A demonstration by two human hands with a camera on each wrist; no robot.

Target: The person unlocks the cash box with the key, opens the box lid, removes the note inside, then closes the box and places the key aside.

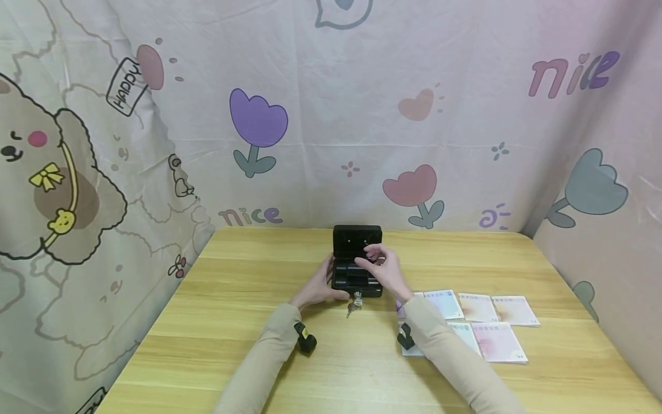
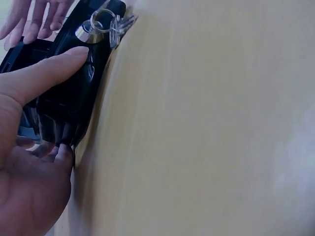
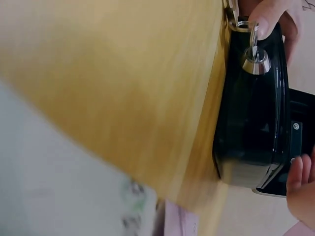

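Observation:
A small black cash box (image 1: pixel 357 292) stands on the table with its lid (image 1: pixel 357 234) raised and a compartmented black tray (image 1: pixel 355 269) inside. My left hand (image 1: pixel 319 286) grips its left side, thumb (image 2: pixel 59 69) across the front and fingers round the end. Over the tray's right part hovers my right hand (image 1: pixel 385 269), fingers loosely bent and thumb apart, with nothing visible between them. From the silver lock (image 3: pixel 257 63) on the box's front hangs a ring of keys (image 2: pixel 120 28), close by the left thumb.
Several pastel printed paper stacks (image 1: pixel 499 342) lie in two rows at the right, partly under the right forearm. The wooden table (image 1: pixel 233 345) ends at a printed cloth backdrop (image 1: pixel 331 115) behind the box.

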